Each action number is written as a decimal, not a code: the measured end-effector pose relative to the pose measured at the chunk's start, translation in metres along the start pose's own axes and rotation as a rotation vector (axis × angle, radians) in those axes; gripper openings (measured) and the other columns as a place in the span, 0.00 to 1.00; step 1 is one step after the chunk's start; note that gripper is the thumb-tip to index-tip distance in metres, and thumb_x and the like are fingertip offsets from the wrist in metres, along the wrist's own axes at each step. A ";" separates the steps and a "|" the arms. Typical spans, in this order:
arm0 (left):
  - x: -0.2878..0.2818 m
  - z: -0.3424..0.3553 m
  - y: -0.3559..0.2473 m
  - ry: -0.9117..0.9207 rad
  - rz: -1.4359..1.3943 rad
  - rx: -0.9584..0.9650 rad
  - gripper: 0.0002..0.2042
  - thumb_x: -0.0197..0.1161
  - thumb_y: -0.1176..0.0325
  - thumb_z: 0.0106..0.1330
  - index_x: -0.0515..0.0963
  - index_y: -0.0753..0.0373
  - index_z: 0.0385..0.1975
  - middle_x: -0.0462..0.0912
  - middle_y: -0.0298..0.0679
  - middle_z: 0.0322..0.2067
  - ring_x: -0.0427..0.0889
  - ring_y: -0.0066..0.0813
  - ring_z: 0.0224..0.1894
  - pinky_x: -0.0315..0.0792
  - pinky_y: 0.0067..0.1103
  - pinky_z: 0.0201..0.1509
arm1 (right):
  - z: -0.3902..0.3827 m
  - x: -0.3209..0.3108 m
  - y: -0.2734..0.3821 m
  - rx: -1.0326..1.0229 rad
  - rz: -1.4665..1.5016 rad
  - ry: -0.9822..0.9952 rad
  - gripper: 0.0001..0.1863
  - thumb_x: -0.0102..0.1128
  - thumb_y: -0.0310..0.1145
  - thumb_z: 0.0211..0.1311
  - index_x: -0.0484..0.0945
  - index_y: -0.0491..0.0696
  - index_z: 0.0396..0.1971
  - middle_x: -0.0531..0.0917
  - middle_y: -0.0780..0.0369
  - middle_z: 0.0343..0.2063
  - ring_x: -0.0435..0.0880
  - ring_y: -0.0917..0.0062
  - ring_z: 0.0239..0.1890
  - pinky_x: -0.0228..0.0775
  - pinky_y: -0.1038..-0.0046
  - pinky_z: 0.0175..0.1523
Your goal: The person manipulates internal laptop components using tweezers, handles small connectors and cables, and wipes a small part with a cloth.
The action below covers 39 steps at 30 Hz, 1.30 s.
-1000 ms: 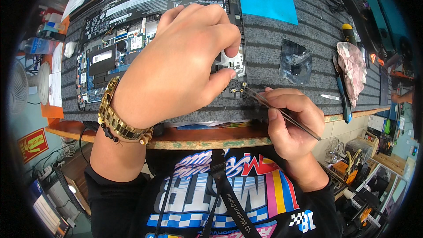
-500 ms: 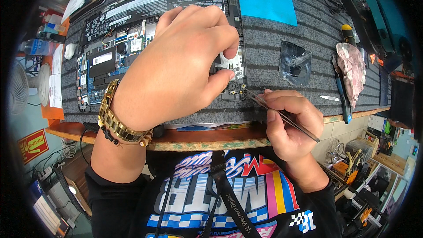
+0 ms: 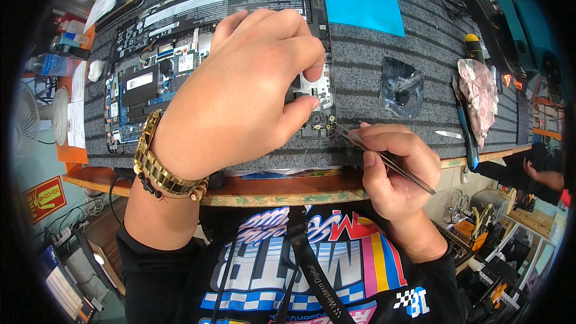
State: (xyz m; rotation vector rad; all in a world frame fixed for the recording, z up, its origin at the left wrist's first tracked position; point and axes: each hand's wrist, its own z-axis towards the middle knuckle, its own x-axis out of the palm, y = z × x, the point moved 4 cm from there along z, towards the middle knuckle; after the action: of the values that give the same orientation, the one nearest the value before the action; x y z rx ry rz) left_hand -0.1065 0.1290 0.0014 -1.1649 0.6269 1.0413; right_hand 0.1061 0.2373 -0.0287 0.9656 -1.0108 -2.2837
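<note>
An opened laptop base (image 3: 327, 42) lies on the mat with its circuit board (image 3: 128, 105) and a long black battery (image 3: 222, 7) exposed. My left hand (image 3: 252, 78) is over its right half, back of the hand up, fingers curled down; a dark bit shows between thumb and forefinger, but their grip is hidden. Metal tweezers (image 3: 355, 138) are pinched in my right hand (image 3: 402, 165), just off the laptop's near right corner. Their tips are by small brass-coloured screw posts (image 3: 330, 125) there; whether they touch cannot be seen.
The striped grey mat (image 3: 360, 48) carries a blue sheet (image 3: 360, 0) behind the laptop. To the right are a dark plastic pouch (image 3: 402, 87), a blue-black handled tool (image 3: 465, 123), crumpled pinkish paper (image 3: 478, 96) and a yellow-black handle (image 3: 474, 47). The table's wooden edge (image 3: 288, 197) runs in front of me.
Both my hands and the tweezers stay almost in place. At the far right, another person's dark sleeve and hand have come into view beyond the table.
</note>
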 end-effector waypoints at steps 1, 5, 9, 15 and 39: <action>0.000 0.000 0.000 0.000 0.000 0.000 0.15 0.79 0.71 0.56 0.80 0.59 0.41 0.81 0.38 0.48 0.80 0.45 0.56 0.69 0.38 0.67 | 0.000 0.000 0.000 0.000 -0.003 0.002 0.08 0.68 0.16 0.55 0.84 0.38 0.36 0.92 0.51 0.33 0.95 0.61 0.38 0.88 0.65 0.51; 0.000 0.000 0.000 0.017 0.006 -0.013 0.15 0.79 0.71 0.57 0.80 0.59 0.41 0.81 0.39 0.49 0.80 0.45 0.57 0.68 0.39 0.68 | 0.000 0.000 0.000 -0.001 -0.002 0.002 0.08 0.68 0.16 0.55 0.84 0.38 0.36 0.92 0.51 0.34 0.95 0.61 0.38 0.88 0.64 0.51; 0.000 0.000 0.000 0.016 0.003 -0.018 0.15 0.79 0.70 0.57 0.80 0.58 0.41 0.81 0.40 0.50 0.80 0.46 0.57 0.68 0.40 0.68 | -0.001 0.000 -0.001 -0.002 0.004 -0.003 0.08 0.68 0.16 0.55 0.84 0.38 0.36 0.92 0.51 0.34 0.95 0.61 0.38 0.88 0.64 0.51; 0.000 0.000 0.000 0.011 0.002 -0.006 0.15 0.79 0.71 0.56 0.80 0.59 0.41 0.81 0.38 0.49 0.80 0.46 0.57 0.68 0.40 0.67 | -0.002 0.000 -0.002 0.000 0.007 -0.010 0.09 0.69 0.16 0.55 0.84 0.38 0.36 0.92 0.51 0.34 0.95 0.61 0.38 0.88 0.66 0.49; -0.009 0.007 0.014 -0.049 0.005 -0.005 0.09 0.74 0.73 0.64 0.80 0.66 0.37 0.83 0.42 0.42 0.84 0.46 0.48 0.76 0.32 0.56 | -0.007 -0.003 -0.007 0.040 0.098 -0.047 0.08 0.67 0.16 0.60 0.84 0.36 0.40 0.92 0.51 0.36 0.93 0.65 0.39 0.85 0.68 0.51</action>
State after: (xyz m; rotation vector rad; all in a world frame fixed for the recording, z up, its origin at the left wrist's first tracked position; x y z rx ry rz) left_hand -0.1235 0.1334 0.0054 -1.1388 0.5891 1.0733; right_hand 0.1119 0.2403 -0.0362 0.8628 -1.1022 -2.2226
